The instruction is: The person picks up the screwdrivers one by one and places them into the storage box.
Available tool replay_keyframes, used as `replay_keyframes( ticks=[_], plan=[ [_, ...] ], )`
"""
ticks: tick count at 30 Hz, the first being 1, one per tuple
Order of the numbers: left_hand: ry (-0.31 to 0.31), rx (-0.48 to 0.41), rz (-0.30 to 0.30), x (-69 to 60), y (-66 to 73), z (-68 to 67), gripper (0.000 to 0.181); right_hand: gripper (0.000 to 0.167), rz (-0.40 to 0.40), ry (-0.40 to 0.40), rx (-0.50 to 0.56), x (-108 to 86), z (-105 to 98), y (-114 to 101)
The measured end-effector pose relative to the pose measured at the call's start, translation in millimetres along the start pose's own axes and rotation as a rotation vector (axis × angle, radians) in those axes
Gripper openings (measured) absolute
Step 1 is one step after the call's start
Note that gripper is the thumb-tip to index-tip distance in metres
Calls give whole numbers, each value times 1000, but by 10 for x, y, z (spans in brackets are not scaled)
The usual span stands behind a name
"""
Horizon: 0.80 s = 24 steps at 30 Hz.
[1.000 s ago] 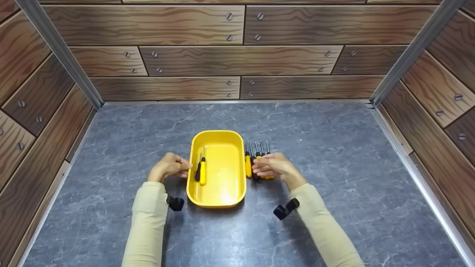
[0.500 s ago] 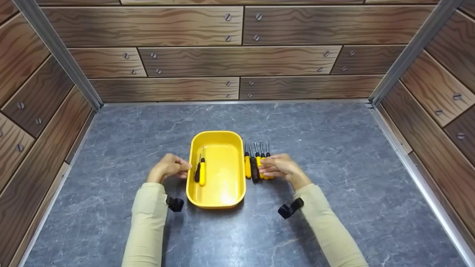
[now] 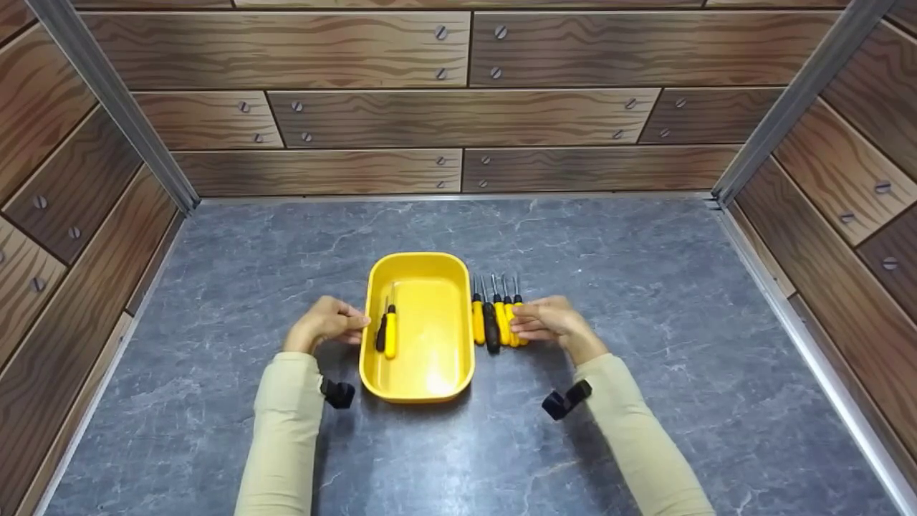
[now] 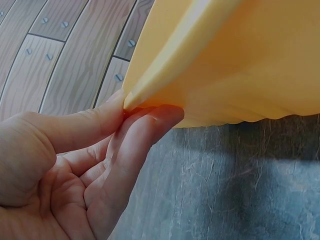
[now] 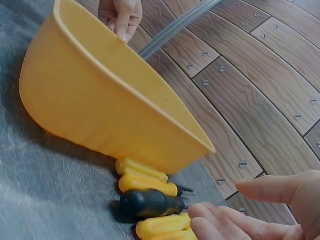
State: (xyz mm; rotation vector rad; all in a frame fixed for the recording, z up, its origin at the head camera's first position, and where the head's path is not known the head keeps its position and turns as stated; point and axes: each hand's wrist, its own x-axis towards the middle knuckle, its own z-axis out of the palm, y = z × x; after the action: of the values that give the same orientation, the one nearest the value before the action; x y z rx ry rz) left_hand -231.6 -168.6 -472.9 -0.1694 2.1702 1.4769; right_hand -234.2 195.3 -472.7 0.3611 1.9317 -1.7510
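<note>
A yellow bin [image 3: 419, 390] stands on the grey surface; inside, near its left wall, lie a black screwdriver [image 3: 381, 335] and a yellow one [image 3: 390, 337]. My left hand [image 3: 327, 324] pinches the bin's left rim between thumb and fingers, as the left wrist view also shows. Right of the bin, several screwdrivers lie side by side, with yellow handles [image 3: 478, 321] and one black handle [image 3: 491, 330]. Over the rightmost handles is my right hand [image 3: 555, 324], thumb and fingers apart in the right wrist view [image 5: 270, 215], holding nothing; it partly hides them from above.
Wood-patterned panels [image 3: 458, 118] enclose the back and both sides, with metal posts at the corners and a metal strip [image 3: 809, 344] along the right edge. A black strap mount sits on each wrist, the right one [image 3: 566, 400] hanging beside the sleeve.
My right hand has shifted rightward across the row of screwdrivers, uncovering the black handle and some yellow ones. My left hand and the bin stay in place.
</note>
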Motion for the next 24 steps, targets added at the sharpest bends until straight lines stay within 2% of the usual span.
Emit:
replay_keyframes(
  ticks=[13, 24],
  plan=[
    [4, -15, -14, 7, 1, 5, 31, 37, 12, 99, -99, 57, -134, 35],
    [2, -5, -9, -4, -1, 3, 31, 34, 19, 141, -192, 108, -148, 71]
  ],
)
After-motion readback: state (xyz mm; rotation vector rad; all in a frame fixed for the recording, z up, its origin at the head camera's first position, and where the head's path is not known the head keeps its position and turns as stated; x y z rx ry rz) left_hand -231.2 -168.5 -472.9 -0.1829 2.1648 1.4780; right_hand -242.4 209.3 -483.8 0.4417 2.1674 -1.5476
